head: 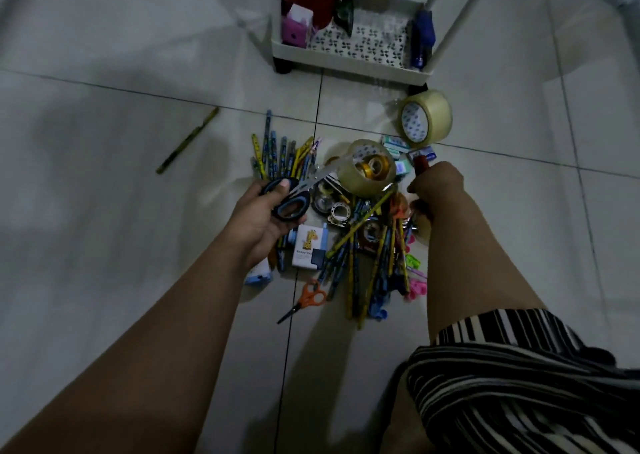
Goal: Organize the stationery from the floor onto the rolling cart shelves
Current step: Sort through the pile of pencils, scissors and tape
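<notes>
Your left hand (266,218) grips the black scissors (294,195) by the handles, blades pointing up and right toward the rolling cart (349,60), which stands straight ahead beyond the stationery pile (360,239). Your right hand (434,185) curls round a red-handled item (423,164) at the pile's right edge, nearer the cart's right side.

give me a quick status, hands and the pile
Left hand grips black scissors. Right hand grips a red-handled item, unclear what. Pencil pile and tape rolls on floor; cart shelf ahead, unobstructed.
</notes>
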